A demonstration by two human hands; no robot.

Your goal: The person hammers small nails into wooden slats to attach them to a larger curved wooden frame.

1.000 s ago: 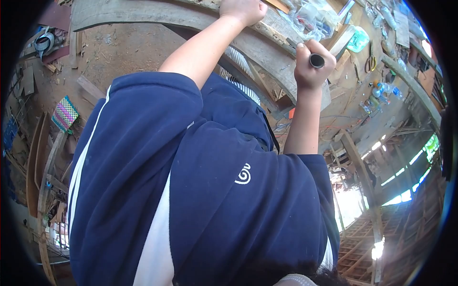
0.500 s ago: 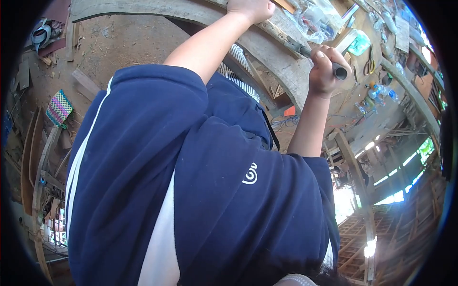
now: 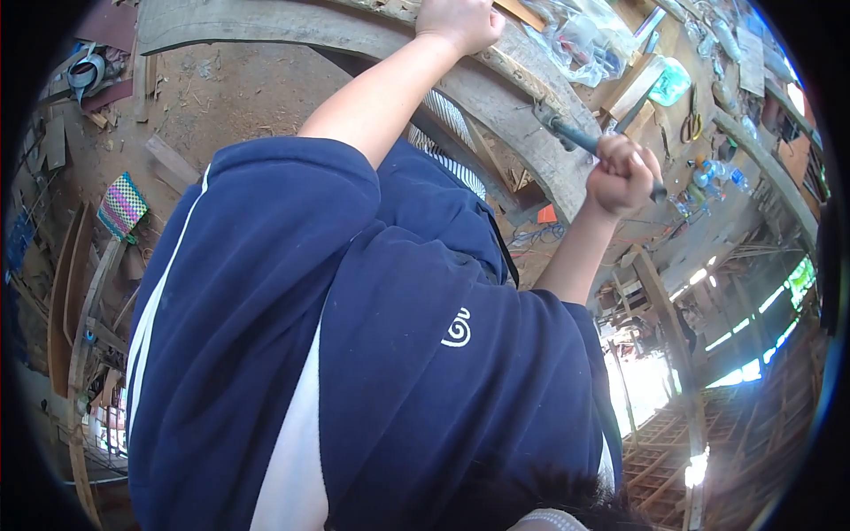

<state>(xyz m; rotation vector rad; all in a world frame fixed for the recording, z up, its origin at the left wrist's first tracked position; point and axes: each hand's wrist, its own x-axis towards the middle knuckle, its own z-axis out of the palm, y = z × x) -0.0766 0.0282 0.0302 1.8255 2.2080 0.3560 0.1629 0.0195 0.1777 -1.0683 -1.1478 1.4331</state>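
Observation:
My right hand (image 3: 624,177) is closed around the handle of a hammer (image 3: 580,134). The handle looks like a metal tube, and the hammer's head sits over a curved wooden plank (image 3: 505,115). At the top of the view, my left hand (image 3: 456,25) is closed in a fist against the narrow wood along the plank. Its fingers face away from me, so whatever they hold is hidden. A strip of orange-brown wood (image 3: 521,12) lies just beyond that fist.
Past the plank lie a clear plastic bag (image 3: 580,44), a green-tinted plastic item (image 3: 671,81), scissors (image 3: 691,124) and plastic bottles (image 3: 713,173). A woven checkered piece (image 3: 122,207) is at left, below a roll of tape (image 3: 86,73). Wood scraps litter the dirt floor (image 3: 230,93).
The hammer has tilted, showing more of its handle's side, and my right hand has moved slightly right and down. My left hand stays closed in nearly the same place.

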